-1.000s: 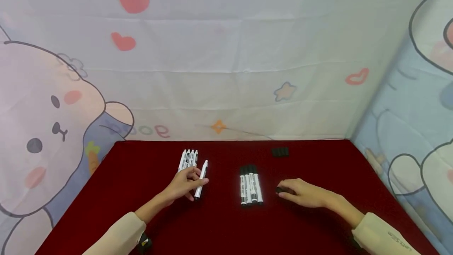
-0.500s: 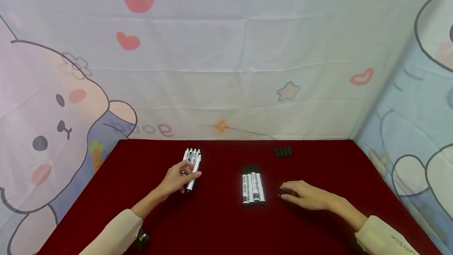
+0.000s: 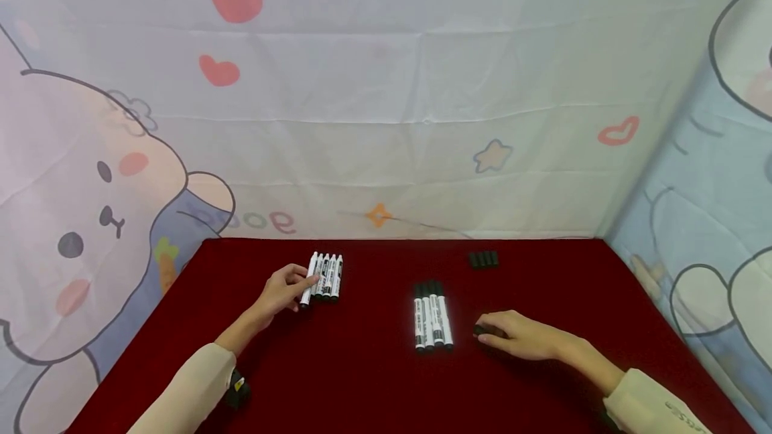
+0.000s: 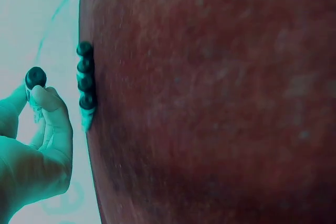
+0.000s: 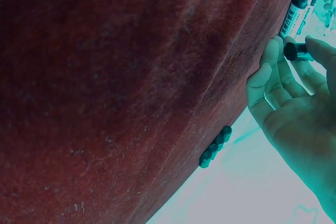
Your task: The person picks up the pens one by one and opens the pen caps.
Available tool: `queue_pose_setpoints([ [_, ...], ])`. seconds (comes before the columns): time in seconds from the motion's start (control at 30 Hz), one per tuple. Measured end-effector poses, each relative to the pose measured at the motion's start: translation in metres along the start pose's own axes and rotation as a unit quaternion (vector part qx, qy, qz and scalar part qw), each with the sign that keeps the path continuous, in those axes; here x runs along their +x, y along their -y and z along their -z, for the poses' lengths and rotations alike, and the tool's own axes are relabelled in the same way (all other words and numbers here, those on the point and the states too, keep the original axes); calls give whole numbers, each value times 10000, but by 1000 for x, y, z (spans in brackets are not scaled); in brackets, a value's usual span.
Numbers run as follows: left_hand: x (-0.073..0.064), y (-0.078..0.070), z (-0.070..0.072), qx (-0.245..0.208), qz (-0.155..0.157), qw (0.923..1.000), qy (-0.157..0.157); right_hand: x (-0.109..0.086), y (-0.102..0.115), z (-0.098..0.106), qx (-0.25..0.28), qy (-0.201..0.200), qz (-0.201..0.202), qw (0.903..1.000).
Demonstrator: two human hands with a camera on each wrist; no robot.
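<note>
At the left of the head view my left hand (image 3: 282, 293) pinches a white uncapped marker (image 3: 309, 280) between thumb and fingers, its bare tip pointing away from me. Just right of it lies a row of several uncapped markers (image 3: 329, 278). In the left wrist view the held marker's black end (image 4: 35, 78) shows apart from the row's black ends (image 4: 85, 83). My right hand (image 3: 519, 335) pinches a small black marker cap (image 5: 298, 52) low over the cloth. Left of that hand are several white markers (image 3: 433, 321) with black caps on.
Several loose black caps (image 3: 484, 259) stand side by side near the table's back edge. Dark red cloth (image 3: 374, 380) covers the table. A printed fabric backdrop (image 3: 386, 86) hangs behind it and along the right side.
My left hand has carried its marker leftward, from the right side of the uncapped row, across it, to the row's left side. My right hand has stayed almost still with the cap.
</note>
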State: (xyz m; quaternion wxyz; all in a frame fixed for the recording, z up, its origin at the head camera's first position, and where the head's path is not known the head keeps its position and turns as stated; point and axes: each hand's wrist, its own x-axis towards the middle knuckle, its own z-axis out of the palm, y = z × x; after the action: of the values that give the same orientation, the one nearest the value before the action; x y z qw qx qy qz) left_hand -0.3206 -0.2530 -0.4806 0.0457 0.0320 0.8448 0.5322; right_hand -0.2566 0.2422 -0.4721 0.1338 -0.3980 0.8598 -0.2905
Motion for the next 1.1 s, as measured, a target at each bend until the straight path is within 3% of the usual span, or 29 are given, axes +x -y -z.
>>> queue_pose_setpoints([
  [0.23, 16, 7, 7, 117, -121, 9999, -24, 2, 0, -2, -41, 37, -89, 9999],
  [0.53, 35, 13, 6, 483, -43, 9980, -405, 2, 3, -2, -113, 33, -12, 9999],
  [0.83, 39, 14, 7, 763, 74, 9964, -356, 0, 2, -4, 2, 49, 6, 10000],
  [1.0, 41, 13, 8, 1429, -64, 9893, -281, 0, 2, -3, -49, 50, -52, 10000],
  [1.1, 42, 13, 8, 1831, -216, 9820, -408, 1, 3, -2, -93, 45, -43, 9999],
])
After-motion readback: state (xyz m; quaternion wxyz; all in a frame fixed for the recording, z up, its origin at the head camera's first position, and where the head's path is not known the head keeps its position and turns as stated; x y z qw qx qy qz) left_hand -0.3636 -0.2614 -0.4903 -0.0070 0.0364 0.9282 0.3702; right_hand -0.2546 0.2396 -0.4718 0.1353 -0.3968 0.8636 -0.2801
